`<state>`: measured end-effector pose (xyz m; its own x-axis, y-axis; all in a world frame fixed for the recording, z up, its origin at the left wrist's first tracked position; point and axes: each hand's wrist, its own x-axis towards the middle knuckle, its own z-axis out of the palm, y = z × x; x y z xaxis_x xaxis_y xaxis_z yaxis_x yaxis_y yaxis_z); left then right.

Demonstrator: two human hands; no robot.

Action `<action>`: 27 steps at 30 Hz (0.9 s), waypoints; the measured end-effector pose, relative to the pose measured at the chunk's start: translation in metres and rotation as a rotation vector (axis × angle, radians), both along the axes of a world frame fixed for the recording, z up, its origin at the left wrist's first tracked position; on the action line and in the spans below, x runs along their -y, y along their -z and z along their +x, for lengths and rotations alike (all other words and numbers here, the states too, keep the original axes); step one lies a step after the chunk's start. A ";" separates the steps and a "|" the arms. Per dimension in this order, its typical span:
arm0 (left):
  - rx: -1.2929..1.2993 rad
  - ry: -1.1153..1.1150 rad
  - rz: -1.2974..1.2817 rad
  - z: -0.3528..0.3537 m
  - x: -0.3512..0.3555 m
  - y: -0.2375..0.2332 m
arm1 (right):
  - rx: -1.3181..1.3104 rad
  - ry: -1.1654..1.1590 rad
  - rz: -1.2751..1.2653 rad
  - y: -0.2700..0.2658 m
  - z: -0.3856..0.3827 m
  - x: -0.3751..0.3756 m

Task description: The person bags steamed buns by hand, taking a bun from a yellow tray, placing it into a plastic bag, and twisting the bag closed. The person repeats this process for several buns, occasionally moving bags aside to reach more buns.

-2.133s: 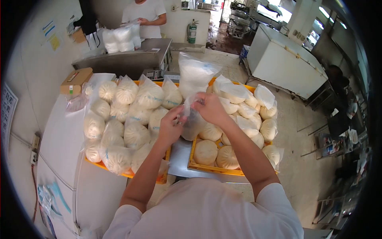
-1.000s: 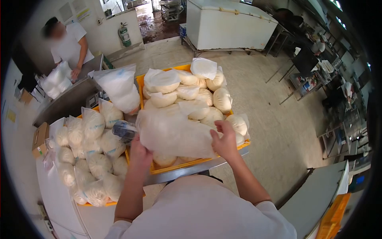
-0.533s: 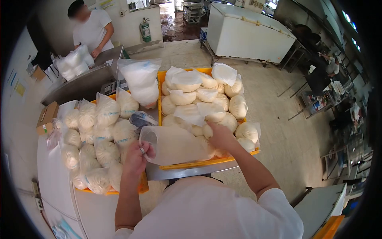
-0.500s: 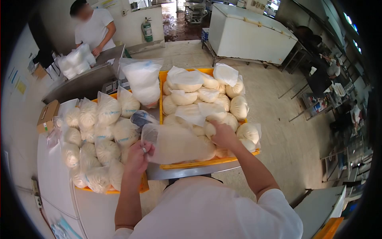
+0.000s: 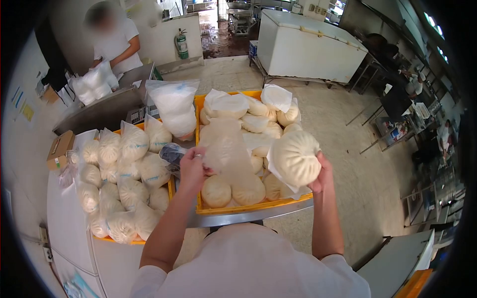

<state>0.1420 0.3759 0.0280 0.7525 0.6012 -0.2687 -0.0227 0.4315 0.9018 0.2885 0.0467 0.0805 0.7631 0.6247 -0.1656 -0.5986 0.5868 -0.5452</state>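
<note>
My left hand (image 5: 193, 166) pinches the edge of a clear plastic bag (image 5: 226, 149), which hangs over the left part of the right-hand yellow crate (image 5: 258, 206). In my right hand (image 5: 323, 174) is a large pleated white bun (image 5: 296, 158) with paper under it, raised above that crate's right side. Several loose buns (image 5: 248, 190) with paper squares lie in the crate. To the left, another yellow crate (image 5: 172, 187) holds several bagged buns (image 5: 133, 192). A dark bundle in plastic (image 5: 172, 153) lies beside my left hand.
A big bag of white contents (image 5: 175, 107) stands behind, between the crates. A cardboard box (image 5: 60, 149) is at the far left. Across the counter, a person in a white shirt (image 5: 117, 44) handles plastic bags (image 5: 94, 84). A white chest freezer (image 5: 308, 49) stands at the back.
My right hand has lifted a bun out of the crate and moved right with it. My left hand and the plastic bag have shifted slightly up and to the right.
</note>
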 end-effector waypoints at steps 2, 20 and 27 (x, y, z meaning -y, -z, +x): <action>0.020 0.007 0.149 0.018 0.020 0.002 | 0.078 -0.094 0.035 -0.023 -0.021 -0.001; 0.146 0.266 0.074 -0.012 0.073 0.009 | 0.103 -0.282 -0.312 -0.013 -0.104 -0.038; 0.062 0.405 0.264 -0.008 0.074 -0.012 | 0.103 -0.544 -0.315 -0.023 -0.106 -0.063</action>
<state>0.1338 0.3023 0.0396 0.9498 0.2985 -0.0939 0.0429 0.1730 0.9840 0.1827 0.1097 0.1033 0.3725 0.8608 -0.3469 -0.7011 0.0160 -0.7129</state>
